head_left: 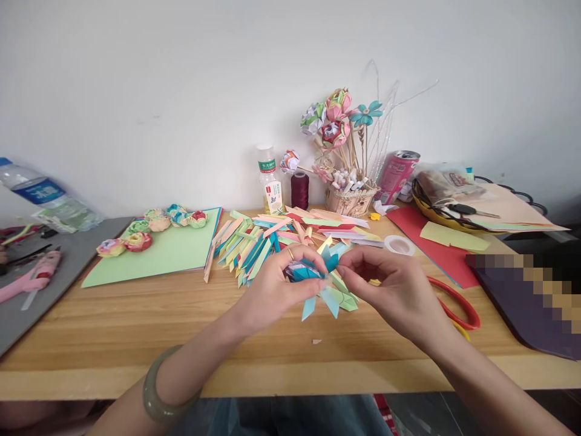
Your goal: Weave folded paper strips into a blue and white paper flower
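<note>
My left hand (276, 284) is closed around a blue paper flower (303, 272), whose strips stick out past the fingertips. Light blue pointed strip ends hang below it. On the other side, my right hand (390, 281) pinches a blue strip end of the same flower between thumb and fingers. Both hands are raised above the table, in front of a heap of folded paper strips (247, 248) in green, blue, orange, pink and yellow. My fingers hide part of the flower.
Several finished paper flowers (138, 241) lie on green paper (181, 260) at left. A pink glue gun (40, 275) rests on a grey mat. Red-handled scissors (463, 309) and a tape roll (399, 245) are at right. Behind stand a bottle (267, 181), a thread spool (299, 191) and a flower basket (349, 200).
</note>
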Motion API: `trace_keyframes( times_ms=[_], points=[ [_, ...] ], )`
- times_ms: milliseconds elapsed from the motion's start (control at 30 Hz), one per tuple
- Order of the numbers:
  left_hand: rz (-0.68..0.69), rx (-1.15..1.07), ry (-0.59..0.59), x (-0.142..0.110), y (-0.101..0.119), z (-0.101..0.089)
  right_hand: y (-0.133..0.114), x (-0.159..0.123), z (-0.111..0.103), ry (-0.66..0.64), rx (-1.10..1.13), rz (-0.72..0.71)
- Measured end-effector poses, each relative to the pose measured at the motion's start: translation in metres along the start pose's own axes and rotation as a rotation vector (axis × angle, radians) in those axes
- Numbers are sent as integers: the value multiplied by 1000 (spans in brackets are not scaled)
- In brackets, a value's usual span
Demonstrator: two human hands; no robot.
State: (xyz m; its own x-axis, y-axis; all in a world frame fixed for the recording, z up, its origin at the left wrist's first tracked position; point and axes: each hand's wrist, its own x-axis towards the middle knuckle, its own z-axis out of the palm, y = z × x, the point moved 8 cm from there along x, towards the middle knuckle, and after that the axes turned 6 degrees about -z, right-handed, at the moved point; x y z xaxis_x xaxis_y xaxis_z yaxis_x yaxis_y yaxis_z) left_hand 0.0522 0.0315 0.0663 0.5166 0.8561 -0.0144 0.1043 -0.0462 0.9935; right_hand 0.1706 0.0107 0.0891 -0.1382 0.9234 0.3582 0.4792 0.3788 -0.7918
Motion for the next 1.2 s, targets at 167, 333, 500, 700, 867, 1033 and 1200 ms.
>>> trace_keyframes(
  times_ms=[167, 333, 500, 700, 867, 1033, 1200],
  points=[
    [17, 15, 68, -1, 3, -3, -3, 0, 1, 0, -1, 21],
    [11, 55, 114, -4, 5, -3, -2, 1, 1, 2, 8, 44],
    [73, 52, 153, -4, 9, -6, 0, 1, 1, -1, 44, 57],
    [46, 48, 133, -3, 8, -5, 2, 1, 1, 12, 77, 58],
    [-17, 78, 183, -3, 6, -7, -1, 3, 2, 7, 77, 47],
    [-55, 66, 232, -3, 4, -10, -4, 4, 2, 7, 54, 13],
    [-68, 12, 247, -2, 1, -11, -7, 5, 1, 7, 54, -18]
  ],
)
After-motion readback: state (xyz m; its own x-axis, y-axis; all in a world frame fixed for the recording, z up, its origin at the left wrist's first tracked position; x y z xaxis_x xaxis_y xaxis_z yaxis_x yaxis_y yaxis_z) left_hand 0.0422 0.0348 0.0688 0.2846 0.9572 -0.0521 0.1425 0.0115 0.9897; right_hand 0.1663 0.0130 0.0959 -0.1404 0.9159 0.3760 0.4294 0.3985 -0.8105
